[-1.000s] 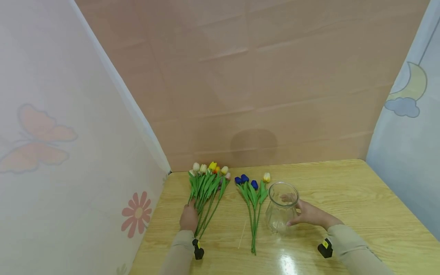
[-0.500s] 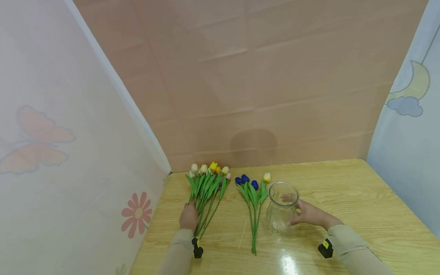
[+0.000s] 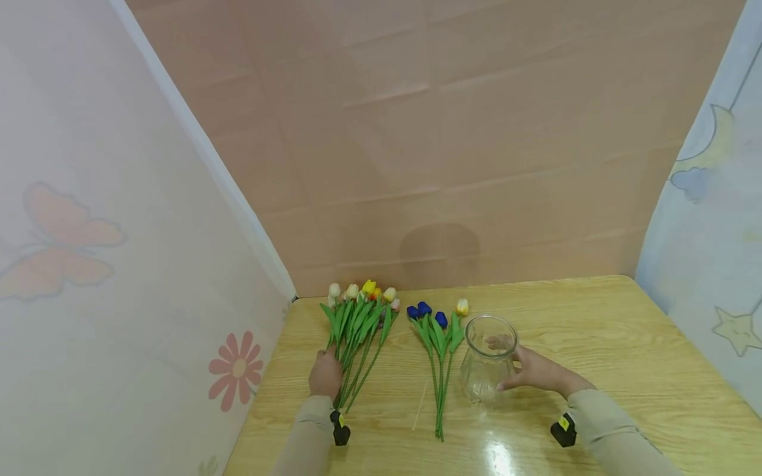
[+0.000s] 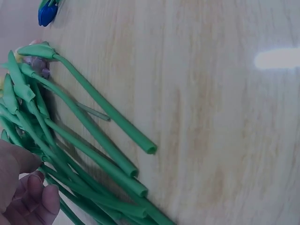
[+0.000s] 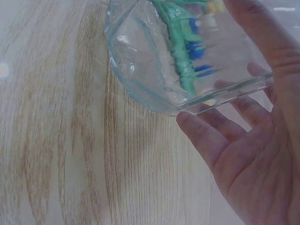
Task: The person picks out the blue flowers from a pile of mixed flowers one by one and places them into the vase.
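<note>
One pale wood-grain table (image 3: 601,344) carries everything. Toward its far left corner lies a thick bunch of green-stemmed tulips (image 3: 356,324) with cream, yellow, orange and pink blooms, heads by the far edge, long axis running toward the near edge. Four separate tulips (image 3: 437,337), three blue and one pale yellow, lie roughly alongside, nearer the table's middle. Just beside them, on the right-edge side, a clear glass vase with a wide round mouth (image 3: 476,380) stands upright. The right hand (image 3: 538,369) grips it, thumb in front, fingers behind. The left hand (image 3: 325,373), nearer the bunch, pinches its left-edge stems; from there the vase lies toward the right edge, across the four tulips. Smallest, a thin pale strip (image 3: 420,405) lies between both flower groups.
</note>
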Demonstrator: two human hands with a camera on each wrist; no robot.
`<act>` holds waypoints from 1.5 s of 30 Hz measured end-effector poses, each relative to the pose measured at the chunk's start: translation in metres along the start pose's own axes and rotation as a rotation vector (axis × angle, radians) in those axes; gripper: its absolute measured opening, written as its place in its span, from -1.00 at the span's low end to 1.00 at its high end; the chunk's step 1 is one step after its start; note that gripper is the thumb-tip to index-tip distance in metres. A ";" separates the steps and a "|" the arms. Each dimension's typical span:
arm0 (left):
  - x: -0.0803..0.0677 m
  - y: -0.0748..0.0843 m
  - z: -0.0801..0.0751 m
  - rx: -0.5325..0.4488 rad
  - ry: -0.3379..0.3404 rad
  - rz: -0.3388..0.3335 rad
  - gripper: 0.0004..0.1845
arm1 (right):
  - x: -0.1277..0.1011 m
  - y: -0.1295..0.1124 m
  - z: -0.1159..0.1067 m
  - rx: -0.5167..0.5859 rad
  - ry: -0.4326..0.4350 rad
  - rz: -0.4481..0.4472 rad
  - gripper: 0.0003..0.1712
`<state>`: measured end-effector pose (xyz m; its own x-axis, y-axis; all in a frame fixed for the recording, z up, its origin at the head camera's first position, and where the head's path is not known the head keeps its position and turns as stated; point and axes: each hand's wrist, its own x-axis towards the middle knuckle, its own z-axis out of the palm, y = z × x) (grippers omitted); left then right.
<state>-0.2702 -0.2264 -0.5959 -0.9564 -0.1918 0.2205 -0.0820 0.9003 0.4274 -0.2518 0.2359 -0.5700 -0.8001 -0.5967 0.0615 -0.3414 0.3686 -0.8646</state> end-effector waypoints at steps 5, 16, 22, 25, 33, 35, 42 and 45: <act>0.008 0.010 -0.008 -0.049 0.039 0.010 -0.69 | -0.001 -0.001 -0.001 -0.002 0.005 -0.001 0.06; 0.000 0.099 -0.013 -0.230 0.012 0.153 -0.72 | -0.001 0.001 0.000 0.014 0.003 0.004 0.07; -0.034 0.136 0.013 -0.215 -0.104 0.350 -0.83 | -0.001 0.001 0.001 -0.011 0.008 0.007 0.06; -0.053 0.148 0.028 -0.143 -0.165 0.431 -0.91 | -0.001 0.000 0.001 -0.010 0.008 0.014 0.05; -0.083 0.163 0.057 0.090 -0.272 0.489 -0.94 | 0.000 -0.002 0.000 -0.013 0.009 0.015 0.05; -0.085 0.164 0.063 0.137 -0.269 0.479 -0.90 | 0.000 -0.002 0.000 -0.012 0.006 0.017 0.06; -0.090 0.171 0.071 0.196 -0.217 0.468 -0.82 | 0.000 0.001 0.000 -0.021 0.009 0.029 0.07; -0.090 0.175 0.071 0.219 -0.200 0.447 -0.79 | 0.000 0.002 0.001 -0.021 0.009 0.035 0.07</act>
<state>-0.2185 -0.0241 -0.6036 -0.9445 0.2881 0.1581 0.3094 0.9417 0.1322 -0.2520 0.2358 -0.5719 -0.8161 -0.5767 0.0356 -0.3230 0.4043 -0.8557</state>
